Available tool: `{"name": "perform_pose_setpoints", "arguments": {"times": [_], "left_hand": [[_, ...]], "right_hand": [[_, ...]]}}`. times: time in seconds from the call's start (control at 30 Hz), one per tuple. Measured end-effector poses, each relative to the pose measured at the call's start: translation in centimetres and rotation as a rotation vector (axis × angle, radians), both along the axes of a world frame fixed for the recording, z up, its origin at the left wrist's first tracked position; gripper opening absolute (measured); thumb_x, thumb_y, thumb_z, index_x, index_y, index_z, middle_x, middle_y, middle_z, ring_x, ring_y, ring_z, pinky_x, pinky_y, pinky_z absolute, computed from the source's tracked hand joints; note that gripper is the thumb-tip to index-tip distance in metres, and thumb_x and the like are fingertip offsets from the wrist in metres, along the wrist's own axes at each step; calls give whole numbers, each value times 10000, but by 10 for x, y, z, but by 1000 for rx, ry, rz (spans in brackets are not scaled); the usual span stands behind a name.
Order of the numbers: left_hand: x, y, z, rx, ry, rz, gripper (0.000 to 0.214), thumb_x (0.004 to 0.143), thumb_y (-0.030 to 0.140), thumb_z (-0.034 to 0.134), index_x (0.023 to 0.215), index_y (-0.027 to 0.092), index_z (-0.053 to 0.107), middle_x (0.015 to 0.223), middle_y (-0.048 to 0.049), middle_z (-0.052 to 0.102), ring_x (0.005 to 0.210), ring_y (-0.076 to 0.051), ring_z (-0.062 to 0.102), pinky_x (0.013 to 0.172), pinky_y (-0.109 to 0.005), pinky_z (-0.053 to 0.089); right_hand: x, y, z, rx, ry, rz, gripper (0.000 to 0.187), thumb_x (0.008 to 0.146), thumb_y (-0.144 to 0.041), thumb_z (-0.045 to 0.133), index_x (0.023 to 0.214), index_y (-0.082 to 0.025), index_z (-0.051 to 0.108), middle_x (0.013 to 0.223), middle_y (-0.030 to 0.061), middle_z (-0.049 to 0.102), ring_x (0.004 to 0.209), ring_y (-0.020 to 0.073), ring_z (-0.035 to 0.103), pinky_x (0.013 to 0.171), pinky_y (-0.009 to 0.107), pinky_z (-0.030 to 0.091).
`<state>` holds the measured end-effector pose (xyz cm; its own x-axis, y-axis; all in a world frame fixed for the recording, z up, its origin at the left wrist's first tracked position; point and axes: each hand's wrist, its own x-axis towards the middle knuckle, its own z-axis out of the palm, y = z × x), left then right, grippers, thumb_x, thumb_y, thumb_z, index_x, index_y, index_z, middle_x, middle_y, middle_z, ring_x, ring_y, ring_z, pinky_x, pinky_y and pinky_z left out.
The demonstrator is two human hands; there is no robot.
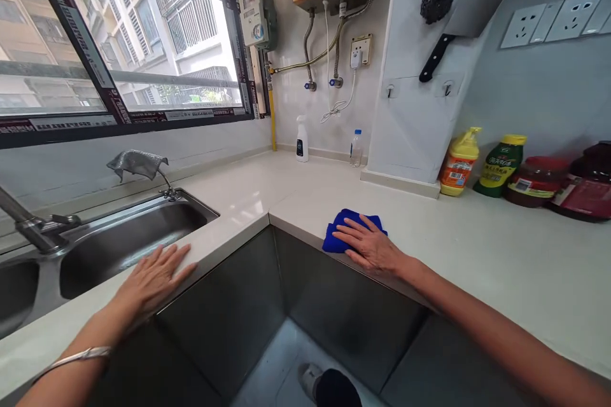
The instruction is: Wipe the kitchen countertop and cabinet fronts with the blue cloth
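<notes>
My right hand (370, 245) lies flat with fingers spread on a folded blue cloth (340, 224), pressing it onto the white countertop (477, 248) near the front edge at the inner corner. My left hand (153, 276) rests open, palm down, on the counter's front edge just in front of the steel sink (128, 238). A metal bangle (79, 356) sits on my left wrist. Neither hand grips anything.
A faucet (33, 226) stands at the sink's left, and a grey rag (136, 164) hangs on a small tap behind it. A spray bottle (301, 138) and a small water bottle (356, 147) stand at the back wall. Sauce bottles and jars (501, 165) line the right wall.
</notes>
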<state>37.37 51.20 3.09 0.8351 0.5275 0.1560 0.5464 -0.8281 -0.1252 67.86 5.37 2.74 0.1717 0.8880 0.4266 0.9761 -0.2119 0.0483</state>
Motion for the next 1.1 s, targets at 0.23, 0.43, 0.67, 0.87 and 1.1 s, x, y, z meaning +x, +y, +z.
{"name": "perform_pose_setpoints", "arguments": {"times": [0.23, 0.43, 0.67, 0.87, 1.1], "left_hand": [[6, 5, 0, -33, 190, 33, 790, 988, 644, 213, 1647, 210, 174, 1717, -141, 168, 1603, -326, 67, 1272, -638, 71], [22, 13, -7, -2, 185, 6, 863, 940, 710, 232, 1651, 239, 103, 1733, -121, 67, 1607, -297, 57, 1280, -560, 151], [20, 6, -2, -108, 147, 54, 968, 833, 778, 331, 1641, 272, 163, 1733, -72, 79, 1607, -260, 46, 1300, -527, 114], [19, -1, 0, -93, 162, 68, 914, 866, 740, 337, 1640, 282, 170, 1733, -58, 82, 1606, -251, 83, 1304, -498, 115], [13, 9, -11, -120, 68, 20, 905, 869, 749, 374, 1638, 300, 210, 1734, -43, 102, 1608, -256, 89, 1304, -511, 111]], "right_hand": [[5, -6, 22, -196, 188, -111, 555, 1043, -579, 358, 1419, -227, 566, 1506, 117, 586, 1387, 322, 549, 1106, 588, 505], [5, -41, 3, -186, 159, -215, 514, 1049, -570, 347, 1371, -222, 547, 1575, 139, 507, 1451, 317, 484, 1202, 593, 420], [17, 12, 9, -305, 256, -259, 644, 1060, -604, 215, 1641, -327, 189, 1735, 41, 203, 1595, 265, 185, 1302, 585, 222], [43, 109, 22, -413, 317, -323, 687, 1037, -636, 193, 1654, -335, 186, 1745, 32, 158, 1608, 306, 111, 1306, 590, 163], [57, 211, 23, -359, 342, -345, 697, 1031, -588, 253, 1659, -297, 173, 1746, 66, 157, 1592, 392, 146, 1268, 653, 182]]}}
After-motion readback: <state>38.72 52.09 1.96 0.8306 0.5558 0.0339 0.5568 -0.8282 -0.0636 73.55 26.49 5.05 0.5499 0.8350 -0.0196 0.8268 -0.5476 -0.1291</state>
